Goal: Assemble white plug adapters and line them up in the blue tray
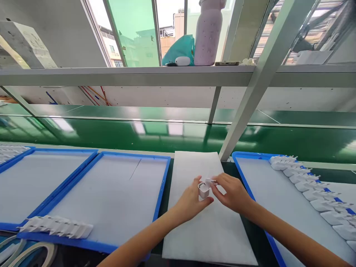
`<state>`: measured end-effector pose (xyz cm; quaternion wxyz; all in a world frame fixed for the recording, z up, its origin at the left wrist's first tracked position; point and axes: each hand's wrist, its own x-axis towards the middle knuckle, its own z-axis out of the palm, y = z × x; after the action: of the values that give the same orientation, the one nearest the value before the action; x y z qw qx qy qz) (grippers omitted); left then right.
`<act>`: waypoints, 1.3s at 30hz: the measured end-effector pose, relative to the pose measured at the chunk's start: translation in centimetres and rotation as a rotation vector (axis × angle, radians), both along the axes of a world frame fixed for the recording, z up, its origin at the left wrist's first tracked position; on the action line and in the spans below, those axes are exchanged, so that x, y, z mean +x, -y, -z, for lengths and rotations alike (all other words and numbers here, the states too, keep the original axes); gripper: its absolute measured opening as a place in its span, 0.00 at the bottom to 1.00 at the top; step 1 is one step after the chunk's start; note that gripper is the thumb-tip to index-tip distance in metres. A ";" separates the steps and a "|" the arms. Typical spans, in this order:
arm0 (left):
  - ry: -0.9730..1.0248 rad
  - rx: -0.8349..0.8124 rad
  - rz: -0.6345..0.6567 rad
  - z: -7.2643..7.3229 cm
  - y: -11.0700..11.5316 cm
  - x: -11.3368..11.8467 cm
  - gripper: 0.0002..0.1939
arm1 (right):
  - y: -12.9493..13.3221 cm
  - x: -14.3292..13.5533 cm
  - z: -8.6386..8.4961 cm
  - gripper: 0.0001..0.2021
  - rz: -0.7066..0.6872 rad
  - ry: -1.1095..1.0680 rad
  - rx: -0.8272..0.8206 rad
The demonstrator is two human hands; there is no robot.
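Over a white sheet (205,237) my left hand (191,202) holds a small white box-like part (204,190), its open side facing up, between thumb and fingers. My right hand (230,193) pinches a thin white piece (210,181) at the upper right edge of that part. The two pieces meet or overlap; whether they are joined cannot be made out. To the right, a blue-rimmed tray (251,155) bears a long slanting row of white parts (319,193). Another blue-rimmed tray (164,185) on the left has a short row of white parts (57,226) at its near edge.
A further blue-edged tray (66,150) lies at the far left, beside one with more white parts (11,152). A slanted metal post (247,92) rises behind the sheet. The shelf (139,77) above holds a pink bottle (208,33). White bands (44,252) lie at the lower left.
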<state>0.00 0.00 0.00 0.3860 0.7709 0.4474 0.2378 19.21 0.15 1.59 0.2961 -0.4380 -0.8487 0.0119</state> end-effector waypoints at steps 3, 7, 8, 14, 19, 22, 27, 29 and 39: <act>0.146 -0.099 0.056 -0.1 1.4 1.4 0.12 | 2.9 1.9 0.6 0.04 -0.038 -0.129 -0.104; 0.122 -0.204 0.126 0.5 1.5 2.0 0.13 | 3.0 4.0 2.4 0.06 -0.039 -0.375 -0.477; 0.098 -0.250 0.144 0.7 1.5 1.9 0.15 | 2.8 4.2 2.9 0.07 -0.040 -0.442 -0.552; 0.027 -0.369 0.148 1.8 1.6 1.9 0.14 | 3.3 3.9 4.2 0.08 -0.051 -0.532 -0.728; 0.100 -0.312 0.112 2.0 1.0 2.2 0.11 | 3.1 4.8 4.7 0.09 -0.015 -0.513 -0.672; 0.084 -0.322 0.187 1.9 0.9 2.3 0.13 | 2.6 5.6 4.8 0.11 -0.038 -0.670 -0.883; -0.001 -0.309 0.278 1.7 1.3 2.3 0.14 | 2.5 5.7 4.0 0.10 -0.149 -0.797 -1.109; -0.010 -0.304 0.279 1.8 1.4 2.2 0.14 | 2.7 5.5 3.6 0.09 -0.156 -0.778 -1.146; -0.029 -0.275 0.256 2.7 1.5 2.2 0.14 | 2.9 4.9 3.5 0.08 -0.096 -0.679 -1.144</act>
<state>2.18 -1.50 -2.70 0.5085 0.7647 0.3795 0.1122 24.11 -2.73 -1.92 0.2668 -0.4596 -0.5870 0.6108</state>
